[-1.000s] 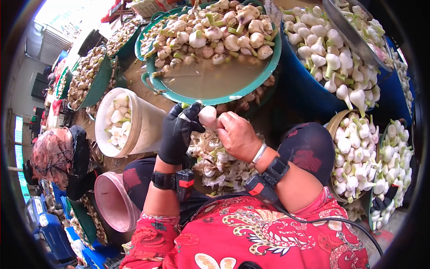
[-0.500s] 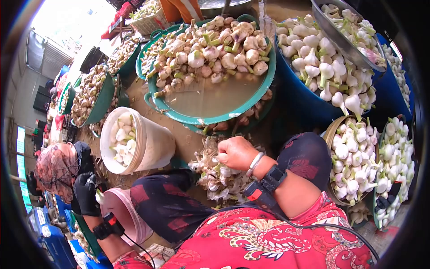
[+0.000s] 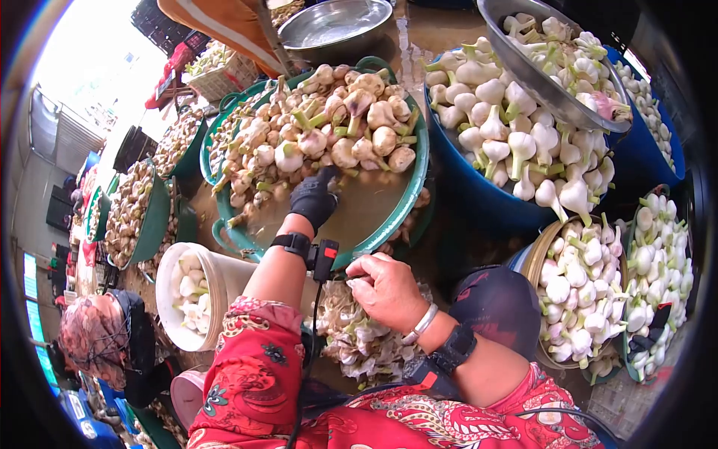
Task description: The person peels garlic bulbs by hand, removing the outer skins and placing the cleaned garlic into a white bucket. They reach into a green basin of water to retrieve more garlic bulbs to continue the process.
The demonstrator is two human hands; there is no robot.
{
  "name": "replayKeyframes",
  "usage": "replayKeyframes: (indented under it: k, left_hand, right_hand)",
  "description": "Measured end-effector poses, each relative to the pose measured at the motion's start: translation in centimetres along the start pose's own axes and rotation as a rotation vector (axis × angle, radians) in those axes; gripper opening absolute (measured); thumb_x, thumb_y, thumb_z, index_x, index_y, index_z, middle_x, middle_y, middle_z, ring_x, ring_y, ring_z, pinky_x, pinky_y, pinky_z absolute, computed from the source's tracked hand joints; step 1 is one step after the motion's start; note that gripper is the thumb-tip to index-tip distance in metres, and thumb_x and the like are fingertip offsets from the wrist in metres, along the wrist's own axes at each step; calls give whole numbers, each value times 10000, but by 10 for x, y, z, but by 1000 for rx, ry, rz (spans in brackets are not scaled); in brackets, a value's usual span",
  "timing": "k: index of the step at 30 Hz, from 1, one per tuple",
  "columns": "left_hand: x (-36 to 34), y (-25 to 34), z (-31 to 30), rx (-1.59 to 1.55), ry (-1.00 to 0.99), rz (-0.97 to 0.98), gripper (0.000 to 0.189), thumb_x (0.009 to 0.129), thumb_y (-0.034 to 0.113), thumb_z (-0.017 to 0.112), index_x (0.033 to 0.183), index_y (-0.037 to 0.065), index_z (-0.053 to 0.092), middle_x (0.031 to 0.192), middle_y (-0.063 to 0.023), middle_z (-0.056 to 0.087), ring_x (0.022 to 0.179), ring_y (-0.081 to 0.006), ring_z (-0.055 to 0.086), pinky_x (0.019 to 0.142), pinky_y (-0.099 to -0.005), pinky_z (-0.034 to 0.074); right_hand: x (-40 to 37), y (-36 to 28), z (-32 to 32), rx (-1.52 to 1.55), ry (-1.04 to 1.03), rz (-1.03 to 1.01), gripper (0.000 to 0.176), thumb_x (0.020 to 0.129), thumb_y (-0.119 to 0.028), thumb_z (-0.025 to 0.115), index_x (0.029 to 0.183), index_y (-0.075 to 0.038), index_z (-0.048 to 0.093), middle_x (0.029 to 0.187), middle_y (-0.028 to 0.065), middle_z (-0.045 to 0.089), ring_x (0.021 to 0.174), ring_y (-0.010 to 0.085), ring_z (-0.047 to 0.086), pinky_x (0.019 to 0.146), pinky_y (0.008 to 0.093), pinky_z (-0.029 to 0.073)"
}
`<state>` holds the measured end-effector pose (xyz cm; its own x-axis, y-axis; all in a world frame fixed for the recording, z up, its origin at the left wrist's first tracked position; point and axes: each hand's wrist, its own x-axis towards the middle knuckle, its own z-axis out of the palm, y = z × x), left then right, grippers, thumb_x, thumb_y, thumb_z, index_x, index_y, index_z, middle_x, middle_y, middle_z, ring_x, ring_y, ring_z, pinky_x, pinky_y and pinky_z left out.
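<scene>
My left hand (image 3: 314, 198), in a black glove, reaches over a green tub (image 3: 419, 168) of cloudy water. Its fingers stretch out at the near edge of the heap of unpeeled garlic bulbs (image 3: 288, 156); I see nothing held in it. My right hand (image 3: 387, 290), bare with a bangle at the wrist, is closed in front of the tub. The fingers are curled together, and what they may hold is too small to make out. Beneath it lies a pile of garlic skins and trimmings (image 3: 348, 337).
A white bucket (image 3: 213, 299) of cleaned garlic stands left, a pink bucket (image 3: 187, 393) nearer me. On the right, a blue barrel (image 3: 479, 198) heaped with white bulbs carries a metal basin (image 3: 516, 67). A person with a covered head (image 3: 101, 337) is at the left.
My left hand has swung from the pink bucket on the left across to the garlic in the tub. The pale piece beside it no longer shows. My right hand stays closed, slightly lower in view.
</scene>
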<state>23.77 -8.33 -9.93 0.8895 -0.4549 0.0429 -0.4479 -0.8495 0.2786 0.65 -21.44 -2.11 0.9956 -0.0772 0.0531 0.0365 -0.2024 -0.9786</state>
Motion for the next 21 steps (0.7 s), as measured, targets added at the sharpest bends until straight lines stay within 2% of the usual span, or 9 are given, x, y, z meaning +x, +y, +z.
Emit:
replayKeyframes:
  k: [2,4,5,6,9,14,15,18,21]
  left_hand:
    - [2,-13,5,-79,58,8,467,757,256,696,1196,152,574,968,-187,658,868,-367,632,782,-431,498]
    - [-11,-16,-15,-405,48,-114,306,780,183,678,1068,90,633,842,-150,679,706,-275,650,656,-369,519]
    - [-28,-15,-24,-1043,-9,-267,199,804,95,657,991,28,650,780,-88,664,627,-147,607,576,-287,500]
    - [-45,-14,-31,-1164,-5,-306,201,822,38,636,1018,-5,634,773,-43,642,602,-89,567,545,-255,484]
    - [-87,-11,-33,-1072,-9,-367,234,831,63,643,1060,16,633,775,-34,638,595,-86,557,540,-251,476]
    - [-73,8,-36,-386,99,-50,439,792,212,705,1188,67,584,895,-118,683,717,-235,653,684,-356,509]
    - [-61,10,-35,-368,67,-67,545,757,258,730,1238,78,548,977,-167,672,834,-307,656,764,-390,501]
    - [-24,19,-26,-463,-88,-269,602,741,276,741,1274,99,523,1032,-168,659,911,-322,643,808,-387,494]
    - [-5,10,-7,-320,-49,-125,538,752,273,729,1225,98,545,1084,-159,644,993,-318,622,872,-390,468]
  right_hand:
    - [6,1,1,32,59,1,144,758,-36,612,896,-3,637,805,112,621,669,172,627,647,278,504]
    - [10,2,4,64,113,-2,130,768,-26,623,895,0,634,786,90,623,665,146,615,639,266,498]
    - [11,5,6,135,130,36,123,779,-24,628,899,3,629,781,70,627,674,122,603,638,258,495]
    - [11,9,9,207,144,76,116,790,-22,632,903,6,625,776,51,631,683,98,591,636,250,491]
    - [8,18,23,276,111,165,121,808,-30,626,925,2,625,788,26,638,703,67,574,654,237,488]
    - [-4,24,44,254,34,172,104,773,-92,654,849,-24,635,734,71,658,650,137,615,624,290,504]
    - [-4,22,43,257,32,171,100,776,-89,649,849,-22,634,734,72,658,648,137,615,624,289,504]
    - [2,19,36,271,74,149,96,780,-83,640,851,-19,631,736,76,659,648,137,615,623,290,505]
    - [9,18,25,298,112,178,96,781,-75,633,855,-14,627,738,80,658,650,141,617,624,292,506]
